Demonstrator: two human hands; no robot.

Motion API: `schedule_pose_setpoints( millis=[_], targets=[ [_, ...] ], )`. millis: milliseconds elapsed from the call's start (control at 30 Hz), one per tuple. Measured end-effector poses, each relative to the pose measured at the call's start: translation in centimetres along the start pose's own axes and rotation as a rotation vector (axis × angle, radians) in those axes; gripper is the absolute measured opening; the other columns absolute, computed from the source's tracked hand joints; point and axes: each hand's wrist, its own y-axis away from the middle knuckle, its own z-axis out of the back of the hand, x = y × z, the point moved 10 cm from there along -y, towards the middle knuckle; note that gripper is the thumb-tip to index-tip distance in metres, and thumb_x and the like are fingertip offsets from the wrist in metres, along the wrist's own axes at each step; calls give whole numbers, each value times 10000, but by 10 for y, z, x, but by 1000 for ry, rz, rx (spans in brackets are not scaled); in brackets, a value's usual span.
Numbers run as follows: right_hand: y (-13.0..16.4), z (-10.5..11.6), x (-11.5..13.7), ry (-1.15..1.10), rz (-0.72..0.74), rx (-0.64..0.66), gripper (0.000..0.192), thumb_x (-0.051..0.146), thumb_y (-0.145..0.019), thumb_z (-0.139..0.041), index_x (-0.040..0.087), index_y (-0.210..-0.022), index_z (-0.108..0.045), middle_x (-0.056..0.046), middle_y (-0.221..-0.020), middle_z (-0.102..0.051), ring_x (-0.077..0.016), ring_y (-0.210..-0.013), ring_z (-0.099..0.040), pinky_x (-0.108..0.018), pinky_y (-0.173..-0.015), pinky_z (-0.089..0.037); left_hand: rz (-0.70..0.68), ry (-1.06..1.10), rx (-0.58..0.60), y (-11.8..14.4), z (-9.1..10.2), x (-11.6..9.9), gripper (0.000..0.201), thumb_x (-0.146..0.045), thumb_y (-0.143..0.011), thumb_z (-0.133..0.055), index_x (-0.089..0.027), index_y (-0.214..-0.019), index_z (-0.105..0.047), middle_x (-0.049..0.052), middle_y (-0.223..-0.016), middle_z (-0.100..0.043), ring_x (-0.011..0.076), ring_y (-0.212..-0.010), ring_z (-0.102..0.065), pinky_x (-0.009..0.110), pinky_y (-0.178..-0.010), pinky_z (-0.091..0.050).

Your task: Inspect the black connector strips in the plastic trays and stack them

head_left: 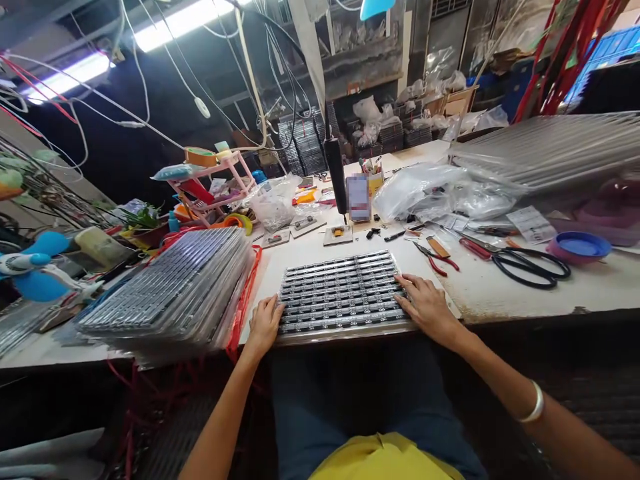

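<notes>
In front of me lies a clear plastic tray (345, 293) filled with rows of small black parts; its near side reaches the table's front edge. My left hand (265, 321) grips the tray's left edge, fingers bent close together. At the right edge, my right hand (425, 305) holds the tray with its fingers apart over the ends of the rows. The undersides of both hands are hidden. Just beyond the tray, a black electric screwdriver (335, 175) hangs tip down above a small pale block (338, 233) with a yellow piece on it.
Left of the tray stands a tall stack of similar filled trays (170, 287), with red straps (245, 300) beside it. To the right lie red-handled pliers (436, 259) and large black scissors (530, 267). Clear plastic bags (440, 190) and a phone (359, 198) are farther back.
</notes>
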Motion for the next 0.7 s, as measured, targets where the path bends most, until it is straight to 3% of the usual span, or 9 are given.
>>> schedule_pose_setpoints(
  millis=[233, 367, 467, 533, 633, 700],
  targets=[
    [18, 7, 20, -73, 33, -318, 429, 237, -962, -297, 106, -1282, -550, -162, -1324, -557, -263, -1229, -506, -463, -963, -392, 9, 274, -65, 2, 0, 14, 487, -528, -817, -460, -189, -1108, -655, 116, -1210, -603, 284, -1206, -503, 486, -1067, -354],
    [19, 14, 18, -238, 4, -357, 400, 239, -948, -342, 111, -1234, -591, -165, -1287, -585, -256, -1224, -523, -446, -967, -428, 46, 418, -50, 5, 1, 18, 571, -586, -820, -448, -171, -1163, -635, 128, -1289, -575, 271, -1257, -476, 459, -1092, -343],
    [19, 36, 20, -393, -35, -384, 363, 253, -943, -394, 170, -1230, -600, -132, -1328, -561, -239, -1259, -494, -431, -1016, -411, 134, 666, -3, 12, 6, 15, 518, -546, -837, -508, -231, -1240, -595, 68, -1329, -569, 225, -1276, -471, 416, -1119, -320],
    [17, 58, 26, -514, -38, -412, 363, 254, -942, -426, 230, -1277, -565, -83, -1394, -506, -221, -1297, -453, -424, -1068, -367, 211, 957, -30, 16, 17, 9, 502, -489, -826, -579, -296, -1289, -550, 21, -1202, -654, 187, -1161, -565, 397, -1086, -375],
    [11, 89, 32, -703, -13, -493, 395, 262, -958, -403, 283, -1341, -495, -36, -1436, -458, -206, -1327, -410, -422, -1104, -330, 239, 1293, -270, 21, 59, 5, 536, -355, -785, -661, -385, -1299, -511, -74, -817, -698, 102, -753, -639, 293, -825, -557],
    [6, 98, 27, -733, -20, -552, 387, 286, -961, -395, 275, -1333, -500, -44, -1413, -473, -216, -1308, -428, -439, -1096, -339, 233, 1328, -525, 27, 95, 13, 465, -280, -770, -653, -404, -1211, -578, -103, -719, -658, 82, -655, -595, 239, -710, -575]
  ],
)
